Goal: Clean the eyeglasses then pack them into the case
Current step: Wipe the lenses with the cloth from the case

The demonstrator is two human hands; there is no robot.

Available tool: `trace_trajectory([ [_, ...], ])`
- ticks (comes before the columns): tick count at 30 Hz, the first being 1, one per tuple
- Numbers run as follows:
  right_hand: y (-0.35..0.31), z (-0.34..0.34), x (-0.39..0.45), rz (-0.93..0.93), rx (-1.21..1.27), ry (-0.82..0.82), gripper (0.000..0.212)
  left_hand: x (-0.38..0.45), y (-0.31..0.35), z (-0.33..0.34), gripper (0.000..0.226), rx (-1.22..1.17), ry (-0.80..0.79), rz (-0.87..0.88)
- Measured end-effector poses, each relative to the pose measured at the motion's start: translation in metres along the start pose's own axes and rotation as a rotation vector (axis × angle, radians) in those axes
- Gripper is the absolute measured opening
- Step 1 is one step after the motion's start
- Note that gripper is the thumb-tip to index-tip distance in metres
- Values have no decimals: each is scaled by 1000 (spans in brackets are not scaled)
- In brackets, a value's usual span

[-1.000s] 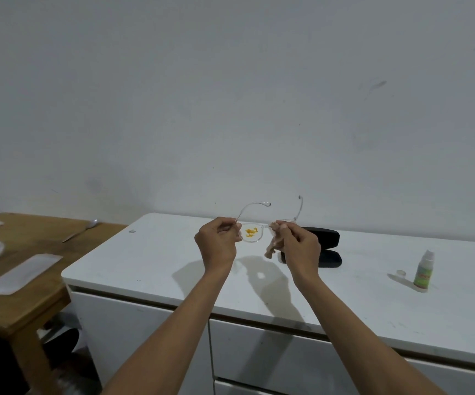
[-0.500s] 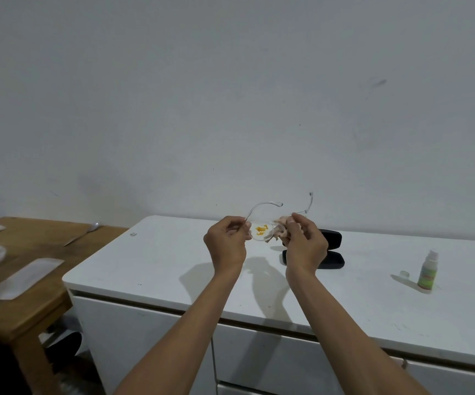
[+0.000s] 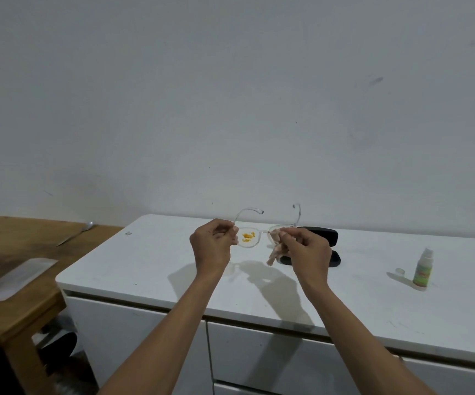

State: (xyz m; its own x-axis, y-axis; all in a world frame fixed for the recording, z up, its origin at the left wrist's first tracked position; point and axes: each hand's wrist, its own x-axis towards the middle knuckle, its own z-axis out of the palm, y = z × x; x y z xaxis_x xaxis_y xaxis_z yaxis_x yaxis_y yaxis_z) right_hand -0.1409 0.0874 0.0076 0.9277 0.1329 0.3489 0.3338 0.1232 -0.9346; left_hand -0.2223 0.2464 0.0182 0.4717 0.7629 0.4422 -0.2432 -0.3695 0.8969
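Leftmost, a wooden table (image 3: pixel 28 252) stands beside the cabinet, and on it lie a knife (image 3: pixel 74 236) near the far edge and a flat pale sheet (image 3: pixel 13 279) toward the near side. Next comes the white cabinet (image 3: pixel 150 269), its top running across to the right edge of the view. Above that top the left hand (image 3: pixel 213 248) is raised, its fingers curled and pressed together in a pinch on the left end of the eyeglasses (image 3: pixel 255 238), at the hinge. These clear-framed eyeglasses hang in the air between the two hands, with both temple arms open and pointing away toward the wall. Yellow-orange smears (image 3: pixel 247 236) mark the left lens. Farther right, the right hand (image 3: pixel 307 253) closes its thumb and fingers on a crumpled pale cloth (image 3: pixel 277 246), which is pressed against the right lens; a loose end of it dangles below the frame. Behind this hand a black case (image 3: pixel 326 238) lies open on the cabinet top, partly hidden by the fingers. Well apart to the right, a small spray bottle (image 3: pixel 423 269) stands upright, and its clear cap (image 3: pixel 399 271) lies just beside it on the left.
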Motion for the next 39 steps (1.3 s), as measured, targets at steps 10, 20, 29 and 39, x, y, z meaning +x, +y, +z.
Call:
trace_trajectory([
  [10,-12,37,20,17,206,346,5,-2,18,10,11,-13,17,113],
  [20,-4,18,30,175,287,-144,4,4,12,9,11,-31,70,75],
  [29,10,0,20,139,157,-275,3,7,-1,-4,10,88,2,117],
  [39,1,30,17,-15,170,247,4,2,6,-5,12,79,-5,201],
])
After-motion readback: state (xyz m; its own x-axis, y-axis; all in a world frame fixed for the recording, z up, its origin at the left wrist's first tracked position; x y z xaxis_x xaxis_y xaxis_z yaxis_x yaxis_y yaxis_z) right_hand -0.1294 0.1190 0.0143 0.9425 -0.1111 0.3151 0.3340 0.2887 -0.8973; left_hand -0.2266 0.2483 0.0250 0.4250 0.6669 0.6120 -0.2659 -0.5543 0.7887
